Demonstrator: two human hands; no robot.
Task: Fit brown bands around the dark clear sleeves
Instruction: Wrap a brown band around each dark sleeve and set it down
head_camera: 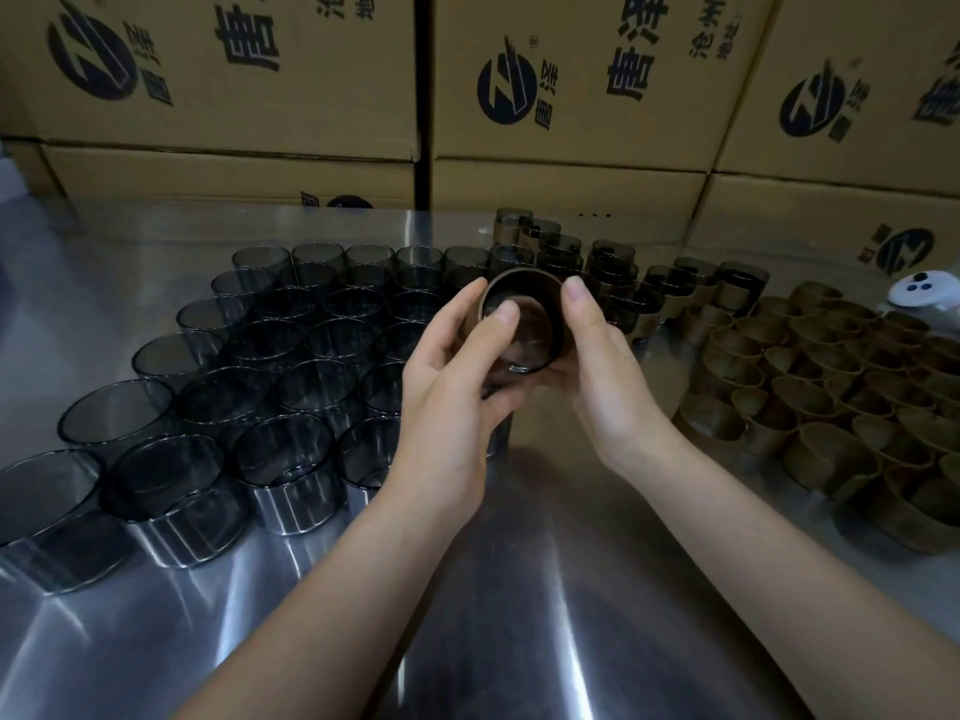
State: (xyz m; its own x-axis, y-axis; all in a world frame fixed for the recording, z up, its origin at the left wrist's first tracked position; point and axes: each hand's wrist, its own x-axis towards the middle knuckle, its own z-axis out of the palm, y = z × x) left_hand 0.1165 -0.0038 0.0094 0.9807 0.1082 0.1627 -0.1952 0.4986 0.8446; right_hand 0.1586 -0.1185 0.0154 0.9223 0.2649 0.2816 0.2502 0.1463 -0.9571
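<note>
Left of the left hand, a wide cluster of bare dark clear sleeves (291,356) stands upright on the steel table (519,589). They are packed in rows rim to rim, and the nearest ones reach the left wrist.

The left hand (452,387) is raised over the table with its fingers curled round 1 held sleeve (524,324). Its thumb lies across the sleeve's open mouth and its forefinger sits on the outer wall. The held sleeve is between the 2 hands, clear of the table, tipped so its mouth faces the camera. A brown band (522,275) wraps its outside; how far along the wall the band sits cannot be told.

The right hand (602,366) grasps the same sleeve from the other side. Its thumb is on the upper outer rim and its fingers are curled underneath.

Beyond the right hand stands a group of banded sleeves (675,293), some stacked 2 high. Further right of that hand lies a large heap of loose brown bands (831,387), touching and overlapping one another. A white controller (924,296) rests at the heap's far edge.

Cardboard boxes (571,96) printed with dark logos and characters form a wall behind the table, beyond both hands.
</note>
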